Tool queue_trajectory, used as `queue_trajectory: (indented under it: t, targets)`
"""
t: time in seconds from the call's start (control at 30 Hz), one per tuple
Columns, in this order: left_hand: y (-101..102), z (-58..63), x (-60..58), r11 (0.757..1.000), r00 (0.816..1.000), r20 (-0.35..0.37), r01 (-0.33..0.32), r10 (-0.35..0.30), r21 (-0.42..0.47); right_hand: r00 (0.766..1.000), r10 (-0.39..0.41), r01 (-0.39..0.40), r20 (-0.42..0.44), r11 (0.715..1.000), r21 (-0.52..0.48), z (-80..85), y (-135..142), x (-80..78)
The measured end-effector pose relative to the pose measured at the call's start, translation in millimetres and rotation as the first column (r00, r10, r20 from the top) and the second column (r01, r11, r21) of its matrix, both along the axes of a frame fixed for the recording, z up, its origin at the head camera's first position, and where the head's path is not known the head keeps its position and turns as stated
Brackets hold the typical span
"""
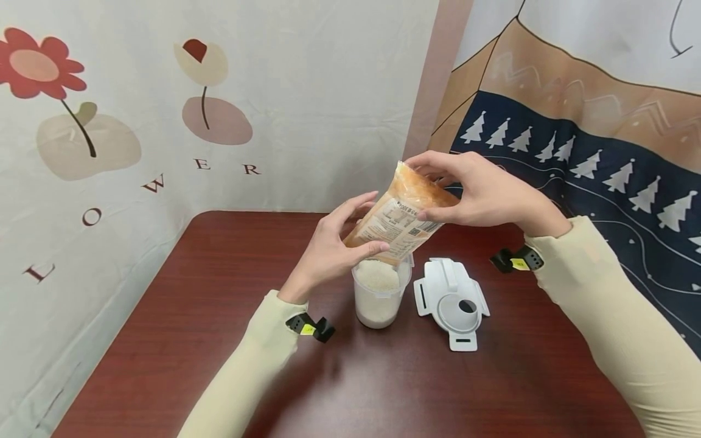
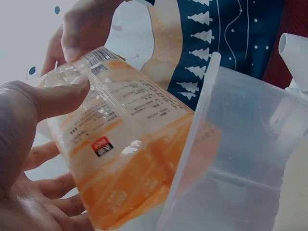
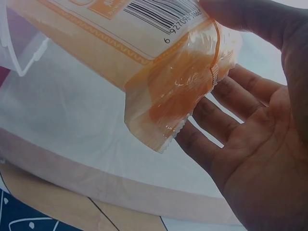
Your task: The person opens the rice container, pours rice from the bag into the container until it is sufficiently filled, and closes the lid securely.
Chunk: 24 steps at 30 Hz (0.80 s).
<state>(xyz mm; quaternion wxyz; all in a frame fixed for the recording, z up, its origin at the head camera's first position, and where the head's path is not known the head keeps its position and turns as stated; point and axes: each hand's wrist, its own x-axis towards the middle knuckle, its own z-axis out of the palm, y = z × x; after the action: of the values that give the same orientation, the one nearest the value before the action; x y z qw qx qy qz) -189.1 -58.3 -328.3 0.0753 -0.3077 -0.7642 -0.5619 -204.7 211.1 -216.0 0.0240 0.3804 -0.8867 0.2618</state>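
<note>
A person in pale-yellow sleeves (image 1: 241,359) holds an orange-and-cream plastic bag (image 1: 395,220) tilted at the mouth of a translucent container (image 1: 378,307) on a dark red-brown tabletop (image 1: 181,328). The left hand (image 1: 331,246) grips the bag's lower part, thumb on the printed face and the other fingers spread along the far side. The right hand (image 1: 487,188) holds the upper end between thumb and fingers, which reach behind the crimped edge, slightly apart. The bag's lower corner shows through the container's wall in the left wrist view. Pale, grainy contents (image 1: 378,277) fill much of the upright container. Just beside it, on the person's right, lies a white lid (image 1: 450,307) with a round part and side flaps. Behind hang a flower-printed cloth (image 1: 323,91) and a navy-and-tan cloth (image 1: 547,170) patterned with white trees.
</note>
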Motion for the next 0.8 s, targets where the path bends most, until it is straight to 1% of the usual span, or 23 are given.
queue_trajectory:
  t: [0.07, 0.27, 0.43, 0.63, 0.8]
  targets:
    - [-0.1, -1.1, -1.0, 1.000, 1.000, 0.016, 0.014, -0.014, 0.011, 1.000, 0.001, -0.001, 0.000, 1.000, -0.001, 0.3, -0.6, 0.2]
    - [0.7, -3.8, -2.6, 0.998, 0.999, 0.032, 0.009, -0.011, 0.062, 1.000, -0.007, 0.007, -0.003, 1.000, -0.006, 1.5, -2.9, -0.1]
    - [1.7, -5.2, -4.0, 0.994, 0.998, 0.053, 0.016, -0.022, 0.109, 1.000, -0.011, 0.010, -0.023, 1.000, -0.024, 0.4, -2.2, 0.3]
    - [3.9, -6.0, -4.4, 0.990, 0.997, 0.072, 0.019, -0.029, 0.142, 0.999, -0.039, 0.036, -0.035, 0.995, -0.090, -5.4, 1.4, 0.2]
    - [4.0, -6.8, -4.0, 0.982, 0.996, 0.087, 0.004, -0.021, 0.187, 0.994, -0.108, 0.103, -0.021, 0.979, -0.176, -12.4, 4.1, 2.6]
